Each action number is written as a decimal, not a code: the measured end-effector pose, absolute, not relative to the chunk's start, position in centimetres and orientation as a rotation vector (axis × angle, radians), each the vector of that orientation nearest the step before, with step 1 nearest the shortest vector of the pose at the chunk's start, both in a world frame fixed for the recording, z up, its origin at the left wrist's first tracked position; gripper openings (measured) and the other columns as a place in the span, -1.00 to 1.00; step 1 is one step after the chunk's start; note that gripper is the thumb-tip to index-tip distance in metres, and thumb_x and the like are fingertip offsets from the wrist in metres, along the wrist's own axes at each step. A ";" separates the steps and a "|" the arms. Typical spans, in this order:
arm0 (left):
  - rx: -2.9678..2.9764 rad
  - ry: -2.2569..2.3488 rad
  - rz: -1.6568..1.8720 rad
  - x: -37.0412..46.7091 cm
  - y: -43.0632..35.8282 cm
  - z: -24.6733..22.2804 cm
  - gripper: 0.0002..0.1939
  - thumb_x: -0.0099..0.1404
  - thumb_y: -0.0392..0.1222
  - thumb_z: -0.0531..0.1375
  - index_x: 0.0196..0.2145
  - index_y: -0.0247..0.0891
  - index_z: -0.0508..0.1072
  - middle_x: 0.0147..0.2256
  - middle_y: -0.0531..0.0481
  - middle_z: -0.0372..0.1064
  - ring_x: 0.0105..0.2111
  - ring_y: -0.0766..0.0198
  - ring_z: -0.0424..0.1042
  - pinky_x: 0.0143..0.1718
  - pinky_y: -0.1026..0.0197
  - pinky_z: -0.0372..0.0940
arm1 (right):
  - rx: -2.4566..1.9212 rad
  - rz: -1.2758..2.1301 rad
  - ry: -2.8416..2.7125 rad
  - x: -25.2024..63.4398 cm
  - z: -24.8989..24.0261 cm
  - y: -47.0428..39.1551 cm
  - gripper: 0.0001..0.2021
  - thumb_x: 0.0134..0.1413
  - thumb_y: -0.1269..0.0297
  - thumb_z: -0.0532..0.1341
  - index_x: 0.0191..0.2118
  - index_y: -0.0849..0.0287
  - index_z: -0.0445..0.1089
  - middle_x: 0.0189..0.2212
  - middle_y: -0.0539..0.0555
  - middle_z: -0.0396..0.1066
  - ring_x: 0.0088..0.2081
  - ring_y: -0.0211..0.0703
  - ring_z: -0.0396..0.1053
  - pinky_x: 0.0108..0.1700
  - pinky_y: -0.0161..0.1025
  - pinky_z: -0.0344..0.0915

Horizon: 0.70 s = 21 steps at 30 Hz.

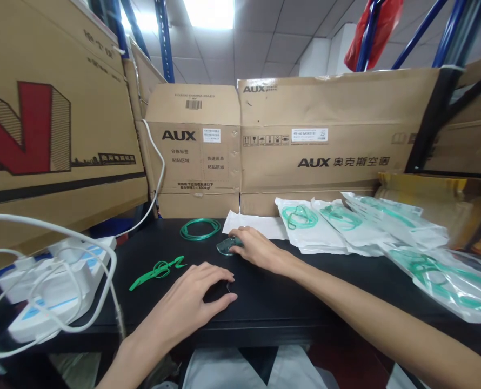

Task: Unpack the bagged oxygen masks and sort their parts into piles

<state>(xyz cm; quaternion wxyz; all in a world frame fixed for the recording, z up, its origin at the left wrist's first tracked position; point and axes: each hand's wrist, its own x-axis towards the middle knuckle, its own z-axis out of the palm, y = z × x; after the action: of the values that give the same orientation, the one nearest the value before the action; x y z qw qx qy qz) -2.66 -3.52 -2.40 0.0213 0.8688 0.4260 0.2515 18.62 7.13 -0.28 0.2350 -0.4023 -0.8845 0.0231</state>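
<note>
Tubing coil [200, 228] behind mask [226, 246]

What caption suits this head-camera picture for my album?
Right hand on a clear green mask, left hand flat on the black table.

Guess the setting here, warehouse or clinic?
Likely a warehouse packing bench: flattened AUX cardboard boxes wall off the black table, blue rack posts rise behind, and sealed bags of green tubing lie stacked at the right.

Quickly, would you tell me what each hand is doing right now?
Left hand: open, flat on the black table.
Right hand: closed on the green mask.
</note>
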 end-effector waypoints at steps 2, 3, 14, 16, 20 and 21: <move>2.679 1.345 0.765 -2.6 -3.5 -2.3 -0.69 0.43 0.08 0.20 0.05 0.00 0.49 0.04 0.03 0.50 0.06 0.10 0.46 0.28 -0.09 0.16 | -1.128 0.013 -2.415 17.4 -0.2 8.0 -0.68 0.31 0.27 0.24 0.13 0.19 0.41 0.00 0.27 0.43 0.10 0.13 0.36 0.09 -0.04 0.26; 2.670 1.356 0.756 -2.7 -3.5 -2.3 -0.68 0.43 0.09 0.19 0.06 0.01 0.49 0.04 0.02 0.49 0.06 0.09 0.45 0.27 -0.10 0.17 | -1.142 -0.011 -2.405 17.0 -0.1 8.3 -0.68 0.31 0.28 0.24 0.13 0.20 0.41 0.02 0.29 0.42 0.11 0.14 0.35 0.11 -0.01 0.25; 2.672 1.348 0.781 -3.0 -3.2 -2.6 -0.78 0.44 0.07 0.16 -0.12 -0.04 0.52 0.04 0.03 0.50 0.03 0.10 0.47 0.16 -0.02 0.28 | -1.108 0.036 -2.327 22.3 0.7 -0.4 -0.58 0.38 0.07 0.17 0.27 0.01 0.35 0.16 0.18 0.34 0.17 0.01 0.35 0.24 -0.07 0.26; 2.680 1.347 0.798 -3.4 -2.9 -2.9 -0.78 0.44 0.07 0.17 -0.13 -0.04 0.52 0.04 0.04 0.50 0.03 0.10 0.47 0.15 -0.01 0.30 | -1.201 0.121 -2.249 24.8 0.1 -3.0 -0.60 0.37 0.01 0.16 0.23 -0.06 0.41 0.22 0.13 0.32 0.18 0.02 0.38 0.25 -0.06 0.27; 2.724 1.346 0.980 -3.9 -3.2 -3.4 -0.70 0.36 0.12 0.25 -0.02 0.04 0.49 0.13 0.06 0.45 0.08 0.03 0.46 0.16 -0.05 0.30 | -1.347 0.101 -2.023 31.9 -0.6 -7.5 -0.66 0.34 -0.05 0.15 0.02 -0.07 0.57 0.04 0.11 0.53 0.06 0.09 0.48 0.15 0.01 0.36; 2.738 1.324 1.072 -3.8 -3.6 -3.3 -0.69 0.33 0.11 0.28 0.00 0.05 0.48 0.14 0.06 0.45 0.07 0.01 0.47 0.17 -0.06 0.29 | -1.383 0.066 -1.939 34.2 -0.4 -8.5 -0.67 0.33 -0.06 0.16 -0.06 -0.06 0.60 -0.03 0.12 0.57 0.02 0.12 0.50 0.11 0.02 0.38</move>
<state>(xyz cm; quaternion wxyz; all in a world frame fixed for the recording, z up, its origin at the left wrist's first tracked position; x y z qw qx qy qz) -3.80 -3.57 -3.25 -0.0415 0.8483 0.4103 0.3320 34.17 -8.47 -0.42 0.3704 -0.5393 -0.7559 0.0259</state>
